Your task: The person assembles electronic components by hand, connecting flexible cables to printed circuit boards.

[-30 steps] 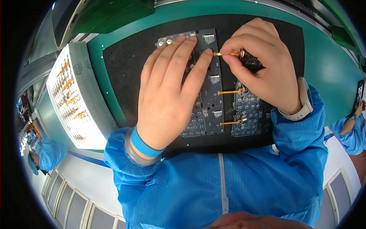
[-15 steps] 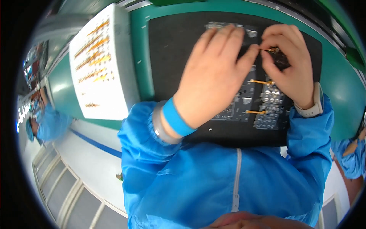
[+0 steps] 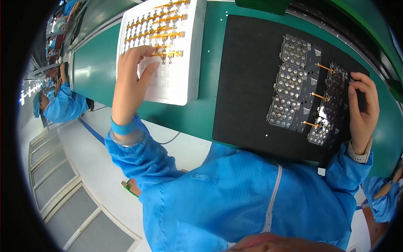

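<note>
My left hand [image 3: 133, 73] is over the white tray [image 3: 191, 80], thumb and forefinger apart at the end of an orange flex cable [image 3: 170, 54]. Several rows of similar orange cables with small dark parts lie in that tray. On the black mat [image 3: 247, 84], dark circuit boards with round clear domes form two columns: a larger left group [image 3: 289, 80] and a smaller right group [image 3: 322, 131]. Three short orange strips [image 3: 320, 96] bridge the gap between them. My right hand [image 3: 363, 107] rests by the right group's outer edge, fingers loosely bent, nothing visible in them.
The green bench top [image 3: 168, 119] runs under the tray and mat. A green block [image 3: 264, 5] stands at the mat's far edge. At the far left a person in blue [image 3: 65, 103] is at work; another blue sleeve [image 3: 380, 197] shows at lower right.
My left hand has left the boards and moved left to the tray. My right hand has opened and shifted right and down, uncovering the boards and a third orange strip.
</note>
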Tool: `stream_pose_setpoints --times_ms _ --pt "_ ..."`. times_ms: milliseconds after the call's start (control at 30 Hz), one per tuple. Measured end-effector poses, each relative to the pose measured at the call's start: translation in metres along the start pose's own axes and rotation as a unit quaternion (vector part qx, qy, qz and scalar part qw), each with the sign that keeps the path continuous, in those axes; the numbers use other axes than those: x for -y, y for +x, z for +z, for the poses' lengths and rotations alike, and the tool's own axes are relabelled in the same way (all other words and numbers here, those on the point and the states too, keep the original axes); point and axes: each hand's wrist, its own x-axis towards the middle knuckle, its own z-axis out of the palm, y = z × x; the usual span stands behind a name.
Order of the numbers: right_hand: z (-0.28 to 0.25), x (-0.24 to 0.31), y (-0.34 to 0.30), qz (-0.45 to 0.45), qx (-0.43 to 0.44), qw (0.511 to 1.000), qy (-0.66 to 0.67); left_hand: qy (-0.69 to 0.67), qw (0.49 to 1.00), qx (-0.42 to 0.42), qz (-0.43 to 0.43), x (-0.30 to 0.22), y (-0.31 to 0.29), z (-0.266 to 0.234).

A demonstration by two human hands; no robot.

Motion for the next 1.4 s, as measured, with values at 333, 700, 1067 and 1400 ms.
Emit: stream_pose_setpoints --times_ms 333,700,1067,1400 --pt "-0.009 0.011 -0.012 0.060 -0.004 0.998 0.001 -0.114 0.978 0.153 -0.083 0.013 0.023 -0.009" --pt "-0.003 0.053 -0.038 0.098 0.019 0.980 0.175 -0.229 0.971 0.053 0.047 -0.074 0.004 -0.019" --pt "0.026 0.060 -0.089 0.270 0.291 0.427 0.812 -0.344 0.830 0.176 0.402 -0.196 0.004 0.060" --pt "-0.022 0.044 -0.093 0.346 0.262 0.600 0.672 -0.377 0.847 0.237 0.291 -0.213 0.003 0.075"
